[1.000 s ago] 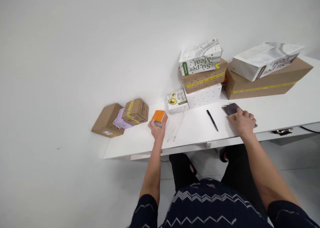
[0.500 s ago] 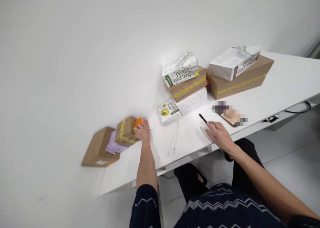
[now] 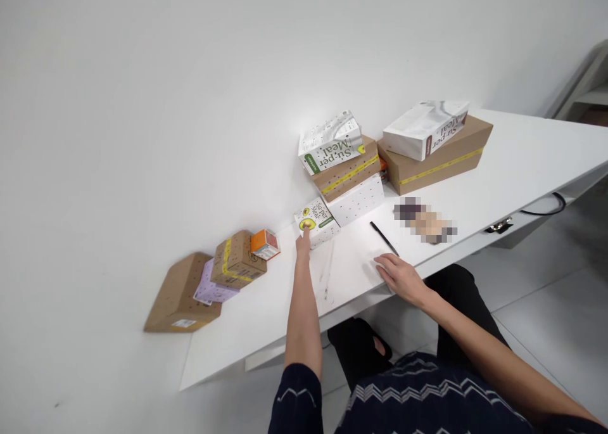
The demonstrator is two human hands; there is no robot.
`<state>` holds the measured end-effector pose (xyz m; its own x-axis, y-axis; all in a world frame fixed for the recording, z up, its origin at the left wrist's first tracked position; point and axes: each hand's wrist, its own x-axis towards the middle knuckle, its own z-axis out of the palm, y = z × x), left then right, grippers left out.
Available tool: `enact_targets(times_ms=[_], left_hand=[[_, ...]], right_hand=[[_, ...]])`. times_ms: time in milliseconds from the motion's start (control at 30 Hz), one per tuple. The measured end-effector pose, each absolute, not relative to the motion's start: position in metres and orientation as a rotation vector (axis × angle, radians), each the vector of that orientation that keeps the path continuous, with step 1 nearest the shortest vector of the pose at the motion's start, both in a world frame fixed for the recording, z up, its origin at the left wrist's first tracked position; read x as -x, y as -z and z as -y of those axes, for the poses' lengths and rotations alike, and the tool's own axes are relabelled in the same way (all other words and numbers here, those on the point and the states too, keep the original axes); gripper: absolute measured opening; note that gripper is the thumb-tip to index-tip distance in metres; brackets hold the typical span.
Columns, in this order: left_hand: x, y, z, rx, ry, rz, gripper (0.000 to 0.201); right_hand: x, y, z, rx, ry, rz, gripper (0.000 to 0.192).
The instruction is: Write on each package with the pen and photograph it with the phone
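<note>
My left hand [image 3: 304, 242] reaches to the small white avocado box [image 3: 327, 226] with an outstretched finger on its near left corner, and the other fingers are partly hidden. Left of it the small orange box [image 3: 266, 244] sits against a taped brown box [image 3: 239, 258]. By the table's front edge my right hand [image 3: 401, 278] lies with its fingers apart, holding nothing. Just beyond those fingertips is a black pen [image 3: 384, 237].
A lilac box [image 3: 211, 285] and larger brown carton [image 3: 175, 298] stand at the left end of the white table [image 3: 237, 332]. Behind, a white box [image 3: 332, 144] tops a stack; another white box [image 3: 425, 130] lies on a long carton [image 3: 441, 161]. A blurred item [image 3: 422, 222] lies right.
My left hand has left the orange box and moved right to the avocado box. The orange box stays beside the brown one. My right hand sits slightly farther from the pen, with the view shifted.
</note>
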<state>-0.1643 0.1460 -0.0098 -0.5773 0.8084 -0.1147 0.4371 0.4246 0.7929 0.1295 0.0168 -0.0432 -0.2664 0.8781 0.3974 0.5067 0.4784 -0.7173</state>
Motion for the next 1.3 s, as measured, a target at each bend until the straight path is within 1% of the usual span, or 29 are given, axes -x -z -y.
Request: enact_targets(times_ms=[100, 300, 367, 467, 600, 667, 767, 900, 1033, 1100, 1200, 1233, 1300], left_hand=[[0.162, 0.011, -0.113, -0.961, -1.065, -2.071, 0.049], [0.141, 0.017, -0.021, -0.936, -1.18, -1.865, 0.048], [0.132, 0.017, 0.002, -0.928, -1.19, -1.809, 0.047], [0.121, 0.011, 0.023, -0.92, -1.237, -1.701, 0.048], [0.108, -0.006, 0.03, -0.937, -1.195, -1.586, 0.065], [0.102, -0.016, 0.027, -1.006, -1.212, -1.614, 0.071], [0.093, -0.029, 0.022, -1.264, -1.292, -1.757, 0.069], [0.081, -0.041, 0.023, -1.746, -1.264, -1.87, 0.072], [0.068, -0.037, 0.033, -2.064, -1.186, -1.843, 0.073], [0.063, -0.028, 0.039, -2.005, -1.232, -1.867, 0.078], [0.058, -0.016, 0.046, -1.715, -1.273, -1.964, 0.09], [0.058, -0.014, 0.047, -1.618, -1.259, -1.993, 0.09], [0.061, -0.016, 0.047, -1.555, -1.222, -1.986, 0.081]], right_hand=[[-0.121, 0.041, -0.022, 1.166, -0.738, 1.859, 0.036], [-0.08, 0.028, -0.039, 1.271, -1.256, 1.603, 0.05], [-0.07, 0.026, -0.035, 1.299, -1.307, 1.613, 0.05], [-0.069, 0.025, -0.022, 1.312, -1.258, 1.598, 0.047], [-0.081, 0.027, -0.004, 1.188, -1.366, 1.417, 0.039], [-0.086, 0.031, 0.001, 1.118, -1.455, 1.296, 0.036], [-0.091, 0.039, 0.005, 1.102, -1.555, 1.28, 0.034], [-0.099, 0.043, 0.007, 1.231, -1.551, 1.325, 0.038], [-0.112, 0.036, 0.004, 1.278, -1.452, 1.27, 0.039], [-0.119, 0.031, -0.001, 1.26, -1.418, 1.232, 0.039], [-0.124, 0.023, -0.01, 1.24, -1.386, 1.18, 0.043], [-0.124, 0.019, -0.013, 1.236, -1.377, 1.168, 0.045], [-0.124, 0.013, -0.02, 1.223, -1.356, 1.144, 0.05]])
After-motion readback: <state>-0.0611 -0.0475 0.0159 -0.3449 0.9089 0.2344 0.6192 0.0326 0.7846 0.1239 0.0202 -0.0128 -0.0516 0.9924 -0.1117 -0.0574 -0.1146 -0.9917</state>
